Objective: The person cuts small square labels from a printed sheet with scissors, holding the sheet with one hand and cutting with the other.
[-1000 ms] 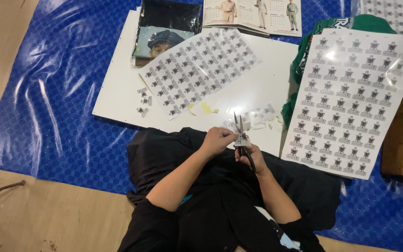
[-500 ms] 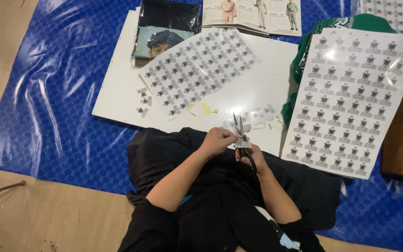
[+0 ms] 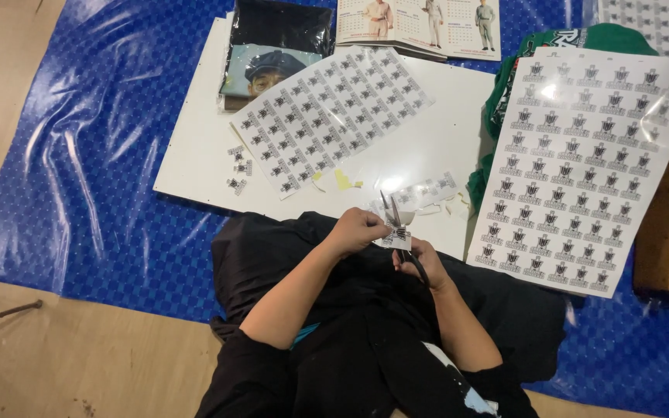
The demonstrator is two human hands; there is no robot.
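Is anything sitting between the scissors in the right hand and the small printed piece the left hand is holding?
Nothing visible. The scissors in the right hand already meet the small printed piece that the left hand pinches; no loose scraps or sheets lie between them.

Blue glossy tarp (image 3: 102,155), white board (image 3: 195,155), black-and-white emblem-patterned sheets (image 3: 582,162).

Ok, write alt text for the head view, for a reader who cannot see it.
Seen from above, a seated person's right hand works scissors on a small printed label pinched by the left hand. Ahead lie a white board, two label sheets, cut labels and blue plastic sheeting.
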